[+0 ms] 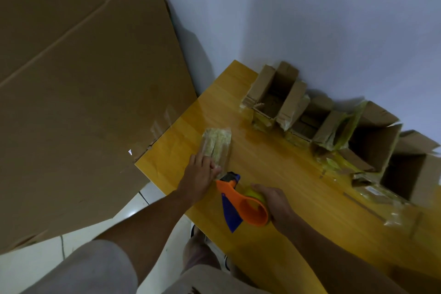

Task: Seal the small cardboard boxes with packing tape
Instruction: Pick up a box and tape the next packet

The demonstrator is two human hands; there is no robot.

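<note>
A small cardboard box [217, 144], covered in shiny tape, lies flat on the yellow wooden table [274, 167]. My left hand [199, 175] presses on its near end with straight fingers. My right hand [276, 205] grips an orange and blue tape dispenser [241, 203] holding a yellowish tape roll. The dispenser's head sits against the near end of the box.
Several small open cardboard boxes [276, 95] [372, 136] stand in a row along the white wall, with tape scraps around them. A large flat cardboard sheet [78, 93] leans at the left. My legs and the tiled floor [35, 260] show below the table edge.
</note>
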